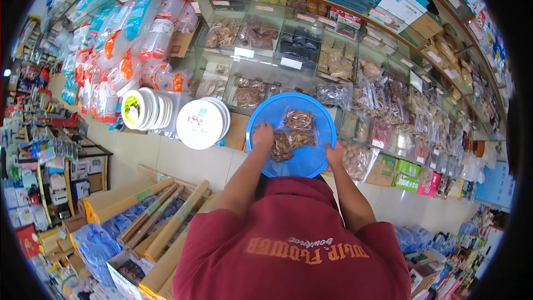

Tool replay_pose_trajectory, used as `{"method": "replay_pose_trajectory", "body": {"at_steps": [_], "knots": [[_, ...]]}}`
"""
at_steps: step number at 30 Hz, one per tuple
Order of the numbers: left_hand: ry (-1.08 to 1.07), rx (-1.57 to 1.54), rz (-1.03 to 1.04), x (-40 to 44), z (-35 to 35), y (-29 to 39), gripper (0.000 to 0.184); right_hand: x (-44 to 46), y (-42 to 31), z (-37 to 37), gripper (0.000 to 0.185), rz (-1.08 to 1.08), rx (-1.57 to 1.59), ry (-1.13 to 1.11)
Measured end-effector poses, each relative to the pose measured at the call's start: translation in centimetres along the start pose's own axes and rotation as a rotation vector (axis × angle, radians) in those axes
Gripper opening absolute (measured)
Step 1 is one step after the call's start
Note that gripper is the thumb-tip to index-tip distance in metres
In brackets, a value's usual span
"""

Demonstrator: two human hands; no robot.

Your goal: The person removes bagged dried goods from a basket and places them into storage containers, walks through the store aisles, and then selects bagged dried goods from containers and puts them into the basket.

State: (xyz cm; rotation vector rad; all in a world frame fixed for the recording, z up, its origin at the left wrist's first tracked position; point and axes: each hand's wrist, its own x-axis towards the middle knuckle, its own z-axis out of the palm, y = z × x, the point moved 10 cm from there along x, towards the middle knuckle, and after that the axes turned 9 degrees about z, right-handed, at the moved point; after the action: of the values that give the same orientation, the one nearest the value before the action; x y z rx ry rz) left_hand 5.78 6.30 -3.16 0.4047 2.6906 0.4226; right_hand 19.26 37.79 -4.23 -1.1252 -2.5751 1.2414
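Note:
A blue plastic basin [317,162] is in front of my body, close to the display shelves. Inside it lie clear bags of brown dried mushrooms [300,138], one part above the other. My left hand [263,135] reaches over the basin's left side, its fingers curled against the left edge of the bagged mushrooms. The fingertips are partly hidden. On the right, my right hand [335,154] grips the basin's rim, thumb and fingers around it.
Tiered glass bins of bagged dried goods [258,33] rise ahead. Stacks of white round lids [200,125] and bundled plastic bottles [158,39] stand left. Rolled brown sheets [177,219] and blue bottle packs [94,244] fill the lower left.

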Motion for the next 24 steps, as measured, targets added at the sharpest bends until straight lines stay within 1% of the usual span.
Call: {"method": "replay_pose_trajectory", "body": {"at_steps": [1,2,3,4,5,7,8,11,12,13,14,15,16,17,18,19,20,21,22,23,24], "knots": [[-0.053,0.056,0.035,0.8,0.4,-0.1,0.023,-1.3,-1.6,-0.7,0.016,0.078,0.022,-0.015],[-0.061,0.051,0.053,1.4,0.3,-0.2,0.023,-2.2,-2.5,-1.2,0.015,0.154,0.045,-0.03],[-0.116,0.08,0.09,2.1,0.6,-0.2,0.024,-2.1,-1.5,-0.9,0.015,0.162,0.04,-0.014],[-0.171,0.11,0.125,2.5,1.0,0.0,0.025,-2.1,-0.6,-0.3,0.017,0.116,0.031,-0.006],[-0.176,0.104,0.139,2.8,0.4,0.3,0.025,-2.6,-0.9,-0.2,0.018,0.07,0.021,0.0],[-0.294,0.076,0.137,2.9,0.5,0.6,0.024,-4.0,-1.5,-0.9,0.017,0.067,0.053,0.026],[-0.299,0.073,0.148,3.0,0.8,0.7,0.024,-4.8,-2.3,-1.3,0.017,0.059,0.093,0.039],[-0.292,0.085,0.201,2.9,1.0,0.8,0.023,-6.1,-0.6,-0.6,0.016,0.099,0.162,0.024],[-0.275,0.14,0.289,2.6,1.0,1.6,0.023,-6.7,-0.2,-0.5,0.016,0.106,0.163,0.024],[-0.257,0.196,0.377,2.2,0.8,2.4,0.022,-7.3,0.2,-0.8,0.016,0.164,0.167,0.038],[-0.261,0.203,0.382,1.6,0.1,2.7,0.022,-8.1,0.5,-0.9,0.015,0.223,0.172,0.053],[-0.212,0.181,0.419,1.1,-1.1,3.5,0.021,-8.6,1.0,-0.6,0.015,0.231,0.179,0.058],[-0.162,0.159,0.458,0.6,-2.4,4.2,0.02,-9.1,2.6,-0.1,0.015,0.301,0.293,0.061],[-0.165,0.166,0.467,0.3,-3.1,4.4,0.02,-9.7,3.8,0.1,0.015,0.369,0.409,0.066],[-0.156,0.072,0.515,-0.3,-4.0,4.9,0.02,-10.3,4.5,0.2,0.015,0.375,0.415,0.071],[-0.146,-0.023,0.561,-0.7,-4.9,5.4,0.021,-11.0,5.5,0.3,0.015,0.445,0.41,0.08],[-0.147,-0.017,0.566,-1.1,-5.5,5.2,0.021,-11.5,6.3,0.5,0.015,0.514,0.404,0.087],[-0.032,-0.213,0.572,-1.3,-7.7,4.9,0.019,-11.7,6.6,0.6,0.015,0.515,0.412,0.092],[0.081,-0.411,0.572,-1.6,-9.8,4.2,0.018,-12.0,6.7,0.8,0.014,0.518,0.491,0.09],[0.078,-0.407,0.578,-1.5,-10.8,3.7,0.018,-12.2,6.8,1.0,0.012,0.52,0.569,0.087],[0.105,-0.55,0.534,-1.2,-12.3,2.3,0.018,-12.3,6.9,1.1,0.012,0.523,0.575,0.089]]}}
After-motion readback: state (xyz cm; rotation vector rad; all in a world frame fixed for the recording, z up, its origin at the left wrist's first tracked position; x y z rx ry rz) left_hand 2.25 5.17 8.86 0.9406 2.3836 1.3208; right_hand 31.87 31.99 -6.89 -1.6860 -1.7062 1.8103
